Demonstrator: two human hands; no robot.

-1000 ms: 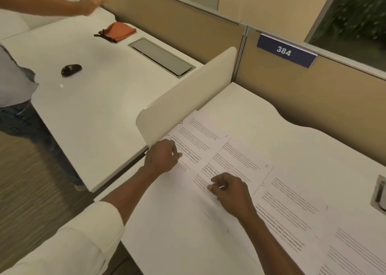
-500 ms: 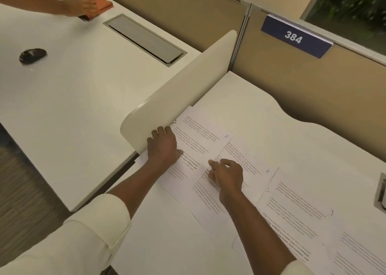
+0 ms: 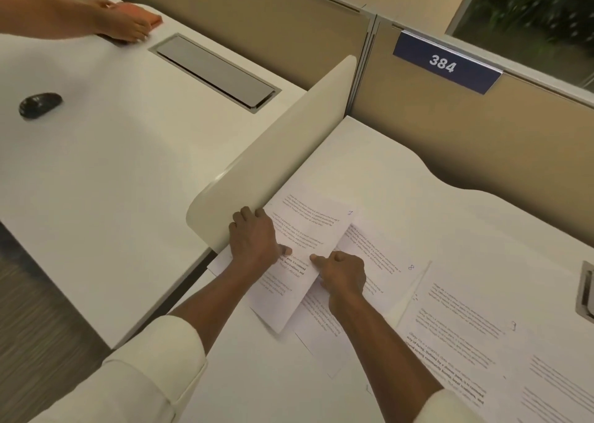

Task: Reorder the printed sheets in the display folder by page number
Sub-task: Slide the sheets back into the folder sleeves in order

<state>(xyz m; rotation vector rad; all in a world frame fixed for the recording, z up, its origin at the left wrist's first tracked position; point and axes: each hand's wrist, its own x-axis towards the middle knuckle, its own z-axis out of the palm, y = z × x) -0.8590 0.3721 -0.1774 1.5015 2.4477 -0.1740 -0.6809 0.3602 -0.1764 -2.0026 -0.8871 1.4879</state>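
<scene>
Several printed sheets lie overlapping in a row on the white desk point(image 3: 401, 178). The sheet marked 7 point(image 3: 310, 229) is at the left, against the divider, and lies skewed over the sheet marked 8 point(image 3: 381, 255). More sheets point(image 3: 466, 323) spread to the right. My left hand point(image 3: 254, 241) rests on sheet 7 with its thumb pressed flat on the paper. My right hand point(image 3: 342, 273) is at sheet 7's right edge, thumb on top and curled fingers at the edge, pinching it.
A cream divider point(image 3: 273, 152) stands just left of the sheets. On the neighbouring desk are a black mouse point(image 3: 40, 104), a metal cable hatch point(image 3: 215, 72) and another person's hand point(image 3: 125, 24) on an orange cloth point(image 3: 156, 20). A second hatch point(image 3: 586, 294) is at the right edge.
Sheet 7 has slid and turned over sheet 8. My hands have come closer together on it. The other person's hand has come down onto the orange cloth.
</scene>
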